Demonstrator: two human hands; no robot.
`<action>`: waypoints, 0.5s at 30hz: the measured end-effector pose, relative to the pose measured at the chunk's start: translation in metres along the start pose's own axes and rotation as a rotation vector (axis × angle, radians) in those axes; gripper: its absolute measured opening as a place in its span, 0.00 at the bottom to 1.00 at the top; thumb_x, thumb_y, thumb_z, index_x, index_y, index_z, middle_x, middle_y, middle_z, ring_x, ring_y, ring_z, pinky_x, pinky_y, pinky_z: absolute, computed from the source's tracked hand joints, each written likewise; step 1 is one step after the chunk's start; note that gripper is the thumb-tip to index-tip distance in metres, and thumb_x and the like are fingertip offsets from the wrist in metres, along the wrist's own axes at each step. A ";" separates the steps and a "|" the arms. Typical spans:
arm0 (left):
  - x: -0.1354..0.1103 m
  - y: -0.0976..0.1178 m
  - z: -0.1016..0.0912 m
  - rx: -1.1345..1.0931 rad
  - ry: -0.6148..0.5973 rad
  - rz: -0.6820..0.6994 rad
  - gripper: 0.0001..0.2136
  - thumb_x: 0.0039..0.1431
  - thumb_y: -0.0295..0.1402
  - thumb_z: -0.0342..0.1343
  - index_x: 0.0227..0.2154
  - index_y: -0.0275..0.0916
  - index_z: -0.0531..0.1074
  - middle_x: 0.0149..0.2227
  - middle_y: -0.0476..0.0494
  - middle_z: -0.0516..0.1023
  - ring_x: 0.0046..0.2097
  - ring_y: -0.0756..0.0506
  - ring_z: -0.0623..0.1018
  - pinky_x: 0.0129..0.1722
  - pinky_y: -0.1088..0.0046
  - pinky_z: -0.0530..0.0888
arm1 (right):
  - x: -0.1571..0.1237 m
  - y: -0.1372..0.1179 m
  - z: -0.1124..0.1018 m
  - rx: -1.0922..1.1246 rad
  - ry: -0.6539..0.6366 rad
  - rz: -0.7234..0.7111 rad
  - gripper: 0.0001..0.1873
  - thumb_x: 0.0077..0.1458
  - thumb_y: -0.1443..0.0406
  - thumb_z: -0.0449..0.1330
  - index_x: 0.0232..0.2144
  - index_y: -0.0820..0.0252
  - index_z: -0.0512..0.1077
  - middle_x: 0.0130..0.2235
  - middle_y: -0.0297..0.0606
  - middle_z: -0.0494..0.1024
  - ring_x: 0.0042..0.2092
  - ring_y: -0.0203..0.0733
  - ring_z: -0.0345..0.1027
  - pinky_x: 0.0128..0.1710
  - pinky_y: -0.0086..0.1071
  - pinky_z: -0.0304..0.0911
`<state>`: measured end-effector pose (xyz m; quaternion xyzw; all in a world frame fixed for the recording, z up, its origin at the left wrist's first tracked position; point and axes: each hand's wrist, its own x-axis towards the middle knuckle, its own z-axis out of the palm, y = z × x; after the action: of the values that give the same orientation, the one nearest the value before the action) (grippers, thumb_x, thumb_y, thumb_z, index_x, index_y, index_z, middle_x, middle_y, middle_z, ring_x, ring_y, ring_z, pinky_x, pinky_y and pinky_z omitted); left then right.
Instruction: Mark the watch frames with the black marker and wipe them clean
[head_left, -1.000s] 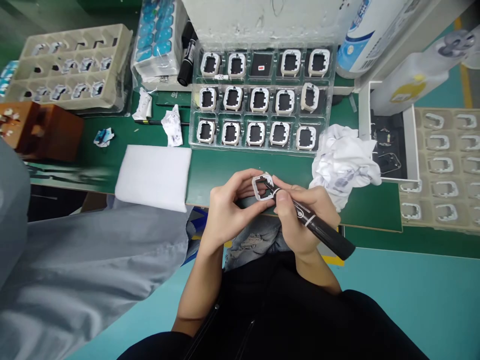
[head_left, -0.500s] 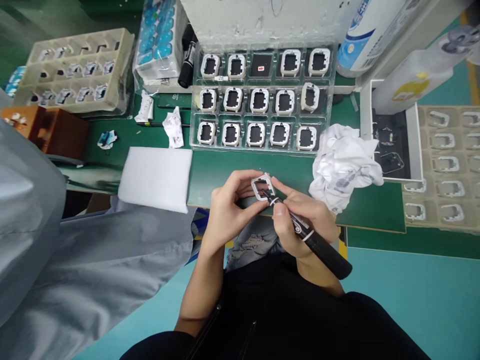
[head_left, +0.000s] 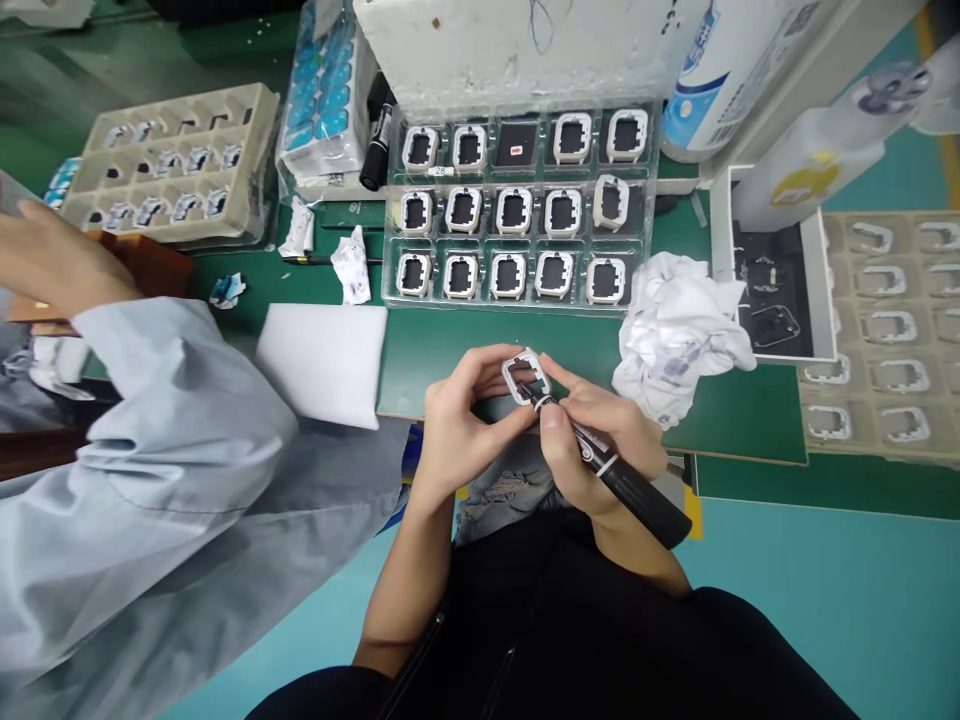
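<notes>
My left hand (head_left: 459, 420) pinches a small white square frame (head_left: 524, 377) between thumb and fingers, just above the near edge of the green mat (head_left: 442, 345). My right hand (head_left: 596, 440) grips a black marker (head_left: 622, 478), its tip resting on the frame's lower edge. Both hands touch around the frame. Behind them lies a clear tray (head_left: 517, 210) with several more white frames in rows.
A crumpled white cloth (head_left: 679, 330) lies right of my hands, a white foam pad (head_left: 322, 362) to the left. Beige trays of parts sit at far left (head_left: 176, 165) and far right (head_left: 885, 335). A co-worker's grey sleeve (head_left: 165, 450) and hand (head_left: 52, 265) reach across at left.
The co-worker's arm has swung up at left, and a hand now shows over the brown block. The marker tip has shifted slightly along the frame. My hands stay in place.
</notes>
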<state>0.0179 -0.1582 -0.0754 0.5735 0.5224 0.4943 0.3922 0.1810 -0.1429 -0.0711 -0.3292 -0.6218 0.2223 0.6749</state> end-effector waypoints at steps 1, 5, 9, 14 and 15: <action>0.000 0.000 0.001 0.003 0.010 0.004 0.27 0.66 0.45 0.84 0.62 0.45 0.82 0.56 0.40 0.94 0.55 0.38 0.95 0.59 0.63 0.94 | -0.001 0.000 0.001 -0.007 0.016 0.010 0.10 0.68 0.72 0.68 0.45 0.49 0.77 0.29 0.23 0.81 0.26 0.39 0.79 0.55 0.54 0.95; 0.000 0.001 0.004 0.039 0.027 -0.008 0.27 0.66 0.45 0.83 0.62 0.45 0.83 0.57 0.39 0.94 0.55 0.37 0.95 0.59 0.61 0.94 | -0.006 -0.003 -0.003 -0.022 0.052 0.123 0.07 0.71 0.67 0.70 0.42 0.50 0.77 0.33 0.29 0.87 0.35 0.46 0.90 0.51 0.50 0.95; 0.008 0.010 0.000 0.061 -0.013 -0.006 0.26 0.66 0.44 0.83 0.62 0.45 0.83 0.53 0.41 0.93 0.50 0.39 0.95 0.51 0.66 0.94 | -0.005 -0.004 -0.018 -0.003 0.113 0.157 0.07 0.70 0.66 0.73 0.45 0.51 0.78 0.33 0.29 0.87 0.31 0.47 0.87 0.53 0.55 0.94; 0.068 0.022 -0.017 0.332 0.075 0.222 0.23 0.66 0.43 0.81 0.61 0.49 0.87 0.39 0.49 0.82 0.33 0.47 0.79 0.36 0.69 0.82 | 0.003 0.007 -0.028 -0.014 0.223 0.207 0.10 0.73 0.62 0.73 0.39 0.51 0.76 0.24 0.24 0.77 0.26 0.42 0.81 0.41 0.43 0.91; 0.089 0.024 -0.021 0.392 0.081 0.273 0.23 0.65 0.43 0.82 0.60 0.49 0.87 0.37 0.50 0.79 0.33 0.46 0.77 0.40 0.66 0.82 | 0.004 0.009 -0.029 -0.017 0.228 0.223 0.10 0.73 0.62 0.72 0.39 0.52 0.75 0.24 0.23 0.76 0.24 0.40 0.79 0.39 0.40 0.90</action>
<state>-0.0009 -0.0755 -0.0340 0.6837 0.5412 0.4546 0.1816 0.2107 -0.1387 -0.0753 -0.4250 -0.5027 0.2517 0.7095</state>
